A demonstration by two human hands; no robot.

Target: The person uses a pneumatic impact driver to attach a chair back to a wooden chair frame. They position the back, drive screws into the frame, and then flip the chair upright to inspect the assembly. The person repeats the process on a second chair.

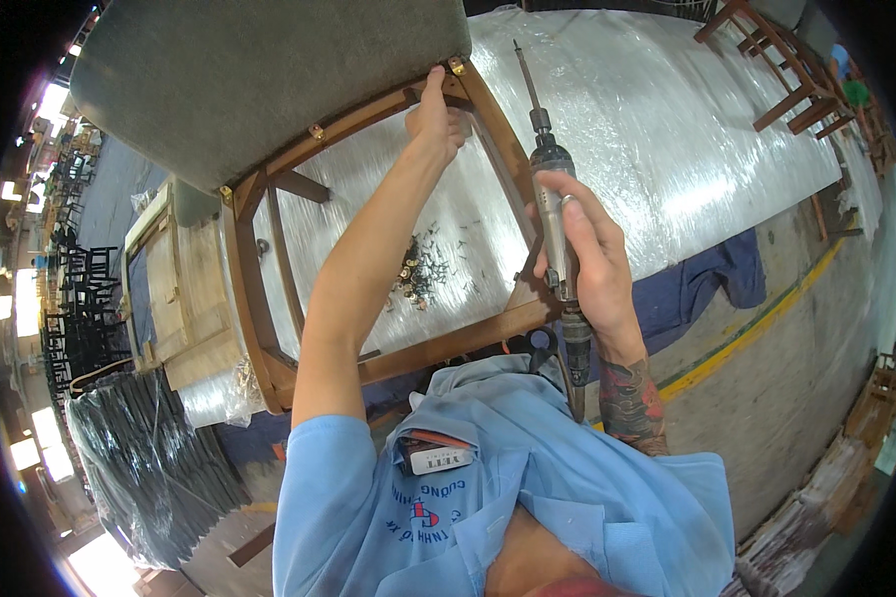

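Two bare hands are busy over a big table wrapped in shiny plastic (667, 119). The left hand (434, 111) is up near 12 o'clock in the picture. Its fingers are curled tight on the far rail of a brown wooden chair frame (259, 298), close to a small gold bracket (456, 67) at the corner. The frame rests on the table, and a grey seat pad (259, 80) sits on it at about 11 o'clock.

The right hand (582, 249) is just right of the middle, at about 2 o'clock from the frame's open centre. It is wrapped all the way round a long silver power screwdriver (556, 214). The tool stands nearly upright, and its thin bit points up toward 12 o'clock, above the frame's right rail. The bit is not touching the wood.

A little heap of dark screws and gold bits (423, 271) lies on the plastic inside the frame, between the two arms.

At 8 o'clock, a bundle of dark parts in clear wrap (139, 458) sits low down. More wooden chair frames (782, 65) stand at 1 o'clock, far off. A blue cloth (707, 284) hangs off the table edge at 3 o'clock.
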